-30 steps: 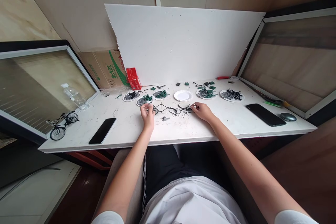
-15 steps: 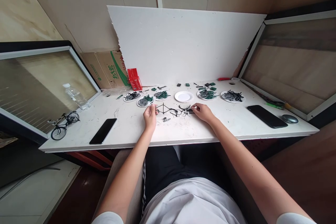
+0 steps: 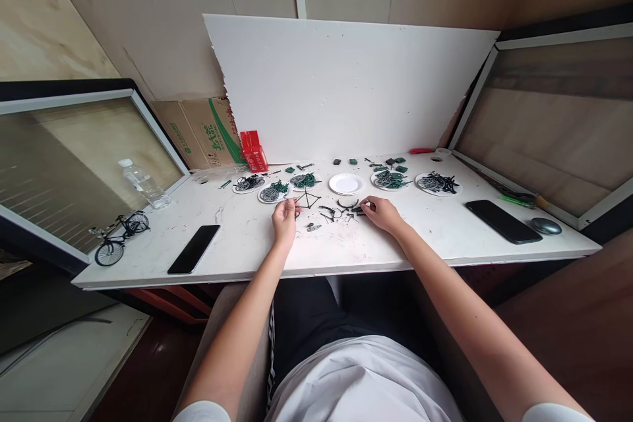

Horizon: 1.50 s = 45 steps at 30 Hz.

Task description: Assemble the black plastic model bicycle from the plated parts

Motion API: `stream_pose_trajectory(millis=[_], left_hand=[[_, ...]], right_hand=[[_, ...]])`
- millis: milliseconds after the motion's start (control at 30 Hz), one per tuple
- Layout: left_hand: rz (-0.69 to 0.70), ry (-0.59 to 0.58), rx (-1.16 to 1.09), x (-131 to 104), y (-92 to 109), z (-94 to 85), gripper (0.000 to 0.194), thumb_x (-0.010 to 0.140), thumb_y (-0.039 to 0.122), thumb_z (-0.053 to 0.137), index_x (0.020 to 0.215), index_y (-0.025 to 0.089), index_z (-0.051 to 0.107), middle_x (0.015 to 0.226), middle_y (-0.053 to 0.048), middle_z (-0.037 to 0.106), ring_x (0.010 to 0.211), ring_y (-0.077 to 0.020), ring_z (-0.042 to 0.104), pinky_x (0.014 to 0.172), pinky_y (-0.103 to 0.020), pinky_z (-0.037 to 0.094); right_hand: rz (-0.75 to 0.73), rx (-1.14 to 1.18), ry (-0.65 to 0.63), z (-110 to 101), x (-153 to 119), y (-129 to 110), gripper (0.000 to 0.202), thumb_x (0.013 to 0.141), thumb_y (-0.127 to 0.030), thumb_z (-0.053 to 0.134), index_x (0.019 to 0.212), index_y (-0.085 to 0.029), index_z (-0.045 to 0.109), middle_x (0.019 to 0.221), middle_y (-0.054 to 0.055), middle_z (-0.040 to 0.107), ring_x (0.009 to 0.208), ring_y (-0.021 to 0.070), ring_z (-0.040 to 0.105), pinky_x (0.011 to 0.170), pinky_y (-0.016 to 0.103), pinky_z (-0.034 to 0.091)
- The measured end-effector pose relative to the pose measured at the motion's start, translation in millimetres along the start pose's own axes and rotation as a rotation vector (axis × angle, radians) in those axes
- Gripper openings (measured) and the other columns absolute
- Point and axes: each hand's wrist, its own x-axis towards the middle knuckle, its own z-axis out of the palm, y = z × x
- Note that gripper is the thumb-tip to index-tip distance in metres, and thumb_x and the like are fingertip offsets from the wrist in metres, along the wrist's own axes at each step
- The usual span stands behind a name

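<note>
My left hand (image 3: 285, 219) is closed, pinching a small black bicycle frame (image 3: 310, 200) whose thin tubes stick out to the right of the fingertips. Over a group of loose black bicycle parts (image 3: 337, 213) at the middle of the table, my right hand (image 3: 380, 211) has thumb and fingers pressed together. What lies in its fingertips, if anything, is too small to make out. A little grey-black piece (image 3: 313, 227) rests on the tabletop between the hands, nearer the front edge.
Paper plates with parts, such as one with green pieces (image 3: 275, 192), stand along the back beside a bare white plate (image 3: 346, 183). An assembled model bicycle (image 3: 121, 236), a water bottle (image 3: 144, 183) and a phone (image 3: 194, 249) are at left. Another phone (image 3: 503, 221) and a mouse (image 3: 546, 225) are at right.
The bicycle frame in my left hand has turned and tilted upward, away from the loose parts. My right hand has stayed at nearly the same spot.
</note>
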Motion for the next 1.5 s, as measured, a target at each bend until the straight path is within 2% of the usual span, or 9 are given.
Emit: stream_pose_trajectory(millis=[167, 267, 400, 567, 733, 933, 1233, 1333, 1500], left_hand=[[-0.043, 0.015, -0.017, 2, -1, 0.7, 0.057, 0.082, 0.071, 0.074, 0.096, 0.016, 0.069, 0.094, -0.010, 0.072, 0.079, -0.0194, 0.072, 0.073, -0.031, 0.056], [-0.052, 0.026, -0.027, 2, 0, 1.6, 0.056, 0.081, 0.069, 0.076, 0.094, 0.016, 0.068, 0.093, -0.010, 0.072, 0.079, -0.0191, 0.073, 0.074, -0.031, 0.056], [-0.041, 0.013, -0.028, 0, 3, 3.3, 0.055, 0.080, 0.069, 0.077, 0.093, 0.016, 0.068, 0.095, -0.011, 0.074, 0.084, -0.0220, 0.075, 0.078, -0.033, 0.057], [-0.030, -0.001, -0.021, -2, 3, 4.1, 0.052, 0.084, 0.065, 0.076, 0.095, 0.016, 0.068, 0.098, -0.013, 0.076, 0.087, -0.0233, 0.077, 0.080, -0.035, 0.058], [-0.027, -0.006, -0.020, 0, -1, 3.1, 0.052, 0.084, 0.066, 0.075, 0.095, 0.016, 0.068, 0.097, -0.013, 0.076, 0.086, -0.0225, 0.077, 0.081, -0.035, 0.058], [-0.026, -0.017, -0.009, 0, -1, 2.8, 0.050, 0.085, 0.065, 0.075, 0.094, 0.016, 0.068, 0.098, -0.013, 0.077, 0.087, -0.0227, 0.077, 0.081, -0.035, 0.058], [-0.041, -0.018, -0.012, -1, -1, 3.3, 0.049, 0.084, 0.064, 0.077, 0.094, 0.017, 0.068, 0.098, -0.013, 0.076, 0.088, -0.0234, 0.077, 0.082, -0.035, 0.058], [-0.040, -0.017, -0.002, -2, 0, 3.2, 0.049, 0.084, 0.065, 0.076, 0.093, 0.017, 0.067, 0.098, -0.012, 0.076, 0.087, -0.0238, 0.077, 0.083, -0.036, 0.058], [-0.047, -0.033, 0.023, -3, 5, 2.7, 0.049, 0.085, 0.065, 0.074, 0.095, 0.017, 0.066, 0.098, -0.012, 0.077, 0.089, -0.0242, 0.077, 0.085, -0.037, 0.058]], right_hand=[[-0.010, 0.002, 0.009, -1, 1, -2, 0.025, 0.101, -0.032, 0.054, 0.111, -0.019, 0.073, 0.088, 0.006, 0.072, 0.071, 0.0166, 0.060, 0.064, 0.024, 0.037], [0.005, 0.024, 0.043, -3, -1, -10, 0.031, 0.104, -0.037, 0.050, 0.112, -0.018, 0.072, 0.082, 0.005, 0.071, 0.068, 0.0172, 0.059, 0.063, 0.025, 0.036], [-0.066, 0.034, 0.051, -1, -9, -32, 0.039, 0.109, -0.042, 0.042, 0.112, -0.017, 0.072, 0.081, 0.007, 0.072, 0.066, 0.0178, 0.059, 0.061, 0.026, 0.035], [-0.157, -0.071, -0.043, 14, -12, -66, 0.030, 0.107, -0.037, 0.051, 0.115, -0.019, 0.073, 0.085, 0.007, 0.074, 0.065, 0.0170, 0.060, 0.061, 0.026, 0.036], [-0.056, -0.147, -0.056, 31, 1, -86, 0.033, 0.102, -0.048, 0.065, 0.118, -0.020, 0.072, 0.095, 0.011, 0.075, 0.084, 0.0238, 0.069, 0.067, 0.027, 0.042], [-0.020, -0.222, -0.115, 41, 26, -100, 0.038, 0.103, -0.049, 0.063, 0.118, -0.016, 0.074, 0.105, 0.016, 0.074, 0.094, 0.0294, 0.070, 0.074, 0.031, 0.047], [-0.148, -0.248, -0.153, 49, 37, -97, 0.022, 0.107, -0.034, 0.057, 0.112, -0.017, 0.070, 0.099, 0.013, 0.074, 0.090, 0.0262, 0.069, 0.073, 0.029, 0.043], [-0.175, -0.184, -0.095, 51, 35, -92, 0.020, 0.109, -0.031, 0.052, 0.116, -0.017, 0.065, 0.100, 0.012, 0.073, 0.086, 0.0240, 0.067, 0.071, 0.028, 0.040], [-0.174, 0.116, 0.038, 54, 38, -82, 0.017, 0.104, -0.026, 0.047, 0.115, -0.016, 0.055, 0.090, 0.008, 0.068, 0.072, 0.0201, 0.058, 0.064, 0.028, 0.035]])
